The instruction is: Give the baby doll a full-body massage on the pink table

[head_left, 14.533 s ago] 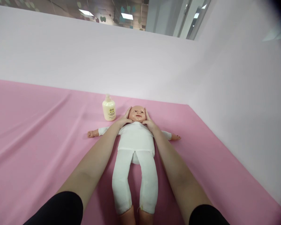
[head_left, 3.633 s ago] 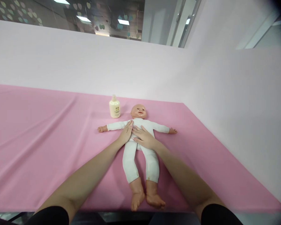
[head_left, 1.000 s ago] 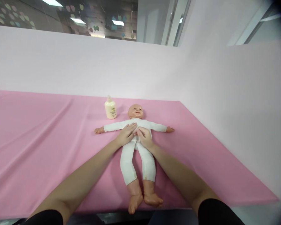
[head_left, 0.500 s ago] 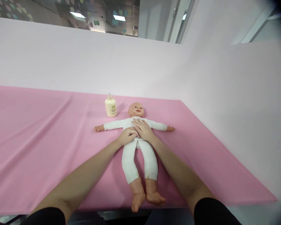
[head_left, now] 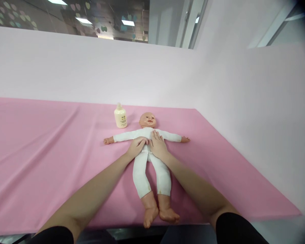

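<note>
The doll (head_left: 152, 159) lies face up at mid-frame on the pink cloth (head_left: 40, 152), feet hanging near the lower edge; a hard push could, I'd guess, slide it off. Left hand (head_left: 136, 147) and right hand (head_left: 157, 146) rest flat and open on its belly, gripping nothing; the bottle (head_left: 120, 116) stands beyond, upper centre.

This looks like a training or demonstration room in an office-like building. Under the hands lies a pink cloth (head_left: 40, 152) over a table, plain white screens (head_left: 91, 67) stand beyond them, and glass partitions (head_left: 66, 17) with ceiling lights (head_left: 128, 22) show above.
</note>
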Demonstrator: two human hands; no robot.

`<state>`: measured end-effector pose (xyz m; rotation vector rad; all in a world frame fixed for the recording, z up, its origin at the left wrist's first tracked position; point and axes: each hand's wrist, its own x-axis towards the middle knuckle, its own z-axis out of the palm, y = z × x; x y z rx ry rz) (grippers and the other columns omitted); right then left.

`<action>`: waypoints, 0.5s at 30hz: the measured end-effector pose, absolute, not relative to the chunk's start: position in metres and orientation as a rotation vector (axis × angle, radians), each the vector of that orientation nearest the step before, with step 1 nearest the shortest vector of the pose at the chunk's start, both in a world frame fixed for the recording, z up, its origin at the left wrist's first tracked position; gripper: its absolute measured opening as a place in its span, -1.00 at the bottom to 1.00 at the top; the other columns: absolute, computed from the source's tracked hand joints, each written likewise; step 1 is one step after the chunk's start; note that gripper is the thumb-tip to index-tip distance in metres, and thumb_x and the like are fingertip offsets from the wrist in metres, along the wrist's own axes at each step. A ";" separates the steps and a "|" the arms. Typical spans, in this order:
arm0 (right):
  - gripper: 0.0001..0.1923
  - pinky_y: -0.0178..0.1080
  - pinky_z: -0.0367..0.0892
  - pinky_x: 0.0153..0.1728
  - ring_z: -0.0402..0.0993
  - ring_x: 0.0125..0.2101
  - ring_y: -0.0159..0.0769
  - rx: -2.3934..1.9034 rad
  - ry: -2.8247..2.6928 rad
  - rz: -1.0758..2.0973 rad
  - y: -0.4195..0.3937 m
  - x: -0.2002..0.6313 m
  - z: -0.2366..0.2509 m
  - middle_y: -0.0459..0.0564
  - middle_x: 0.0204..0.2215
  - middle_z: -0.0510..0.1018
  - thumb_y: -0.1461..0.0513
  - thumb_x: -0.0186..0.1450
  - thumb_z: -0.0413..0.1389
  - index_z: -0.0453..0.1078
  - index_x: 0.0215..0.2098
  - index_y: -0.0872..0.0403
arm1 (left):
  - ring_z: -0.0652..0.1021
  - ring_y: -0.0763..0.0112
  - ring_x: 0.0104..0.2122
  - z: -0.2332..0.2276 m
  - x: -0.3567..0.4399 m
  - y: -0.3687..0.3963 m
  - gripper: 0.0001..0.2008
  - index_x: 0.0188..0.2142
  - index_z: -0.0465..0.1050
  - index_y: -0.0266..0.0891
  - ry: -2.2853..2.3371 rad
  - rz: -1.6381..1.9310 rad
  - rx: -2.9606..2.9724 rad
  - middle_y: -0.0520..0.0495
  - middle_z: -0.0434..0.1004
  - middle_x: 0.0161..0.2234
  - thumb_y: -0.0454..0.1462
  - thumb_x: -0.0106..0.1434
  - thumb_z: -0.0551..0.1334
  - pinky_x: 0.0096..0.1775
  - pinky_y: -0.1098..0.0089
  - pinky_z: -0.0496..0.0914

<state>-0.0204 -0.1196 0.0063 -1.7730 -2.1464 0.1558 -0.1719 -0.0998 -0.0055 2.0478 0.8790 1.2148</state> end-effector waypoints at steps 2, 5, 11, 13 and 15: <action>-0.39 0.04 -0.14 0.27 -0.18 0.33 0.03 -1.777 -2.179 0.167 -0.125 -0.024 0.008 0.27 0.33 -0.11 0.17 0.39 -0.27 -0.11 0.32 0.38 | 0.48 0.35 -0.22 -0.008 -0.173 -0.096 -0.69 -0.34 0.40 -0.24 0.905 1.265 2.103 -0.10 0.49 -0.30 -0.17 0.35 -0.05 -0.05 0.30 0.34; -0.37 0.06 -0.16 0.28 -0.22 0.34 0.05 -1.736 -2.249 0.187 -0.134 -0.033 0.011 0.35 0.32 -0.13 0.17 0.39 -0.26 -0.10 0.30 0.45 | 0.45 0.32 -0.08 -0.013 -0.174 -0.090 -0.69 -0.17 0.39 -0.24 0.979 1.324 2.134 -0.15 0.48 -0.15 -0.18 0.36 -0.07 0.06 0.23 0.29; -0.51 0.00 -0.08 0.27 0.14 0.24 -0.05 -1.292 -2.444 0.352 -0.142 -0.041 0.016 0.27 0.19 0.28 0.18 0.37 -0.13 0.26 0.15 0.30 | 0.29 0.31 0.19 -0.021 -0.177 -0.082 -0.54 0.06 0.33 -0.28 1.023 1.209 2.118 -0.20 0.31 0.16 -0.11 0.38 -0.15 0.24 0.20 0.11; -0.62 -0.07 0.01 0.25 0.45 -0.01 -0.20 -1.134 -2.406 0.488 -0.135 -0.035 0.016 0.10 -0.06 0.55 0.19 0.37 -0.12 0.47 -0.08 0.17 | 0.23 0.31 0.23 -0.023 -0.180 -0.080 -0.50 0.09 0.32 -0.29 1.060 1.146 2.141 -0.19 0.25 0.21 -0.10 0.39 -0.18 0.26 0.20 0.06; -0.59 -0.16 0.14 0.18 0.54 -0.23 -0.33 -1.074 -2.268 0.608 -0.125 -0.024 0.013 -0.01 -0.24 0.62 0.22 0.38 -0.18 0.51 -0.20 0.12 | 0.18 0.32 0.26 -0.024 -0.183 -0.078 -0.49 0.13 0.29 -0.28 1.132 1.086 2.186 -0.17 0.20 0.24 -0.11 0.39 -0.19 0.27 0.18 0.03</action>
